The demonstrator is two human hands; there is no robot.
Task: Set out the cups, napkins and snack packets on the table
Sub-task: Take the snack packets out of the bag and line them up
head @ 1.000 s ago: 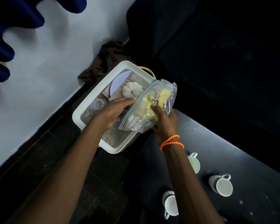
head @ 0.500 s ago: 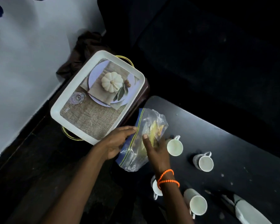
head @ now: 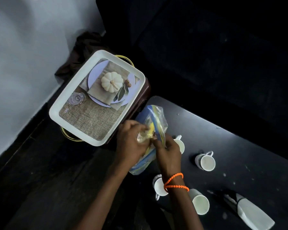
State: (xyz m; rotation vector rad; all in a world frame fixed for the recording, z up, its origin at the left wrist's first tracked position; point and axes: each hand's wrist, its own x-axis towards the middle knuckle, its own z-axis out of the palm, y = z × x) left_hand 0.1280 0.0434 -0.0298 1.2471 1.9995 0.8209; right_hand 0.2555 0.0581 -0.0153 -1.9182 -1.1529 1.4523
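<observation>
While the tray (head: pixel 96 100) sits off left on a dark stand, I've got both hands on the bag (head: pixel 154 120) at the table's (head: pixel 239 150) near-left corner. Left hand (head: pixel 131 143) is pinched on clear plastic, right hand (head: pixel 169 151) is curled around the bag's zip edge. Yellow packets inside, kinda blurry. Four cups (head: pixel 205 161) stand to the right on the table, then a white bundle (head: pixel 253 213) at the far right.

A single head-worn, wide-angle view looks steeply down from above, close over the left hand (head: pixel 131 143) and right hand (head: pixel 169 152), with a dark table (head: pixel 239 146) beneath and right of them.
</observation>
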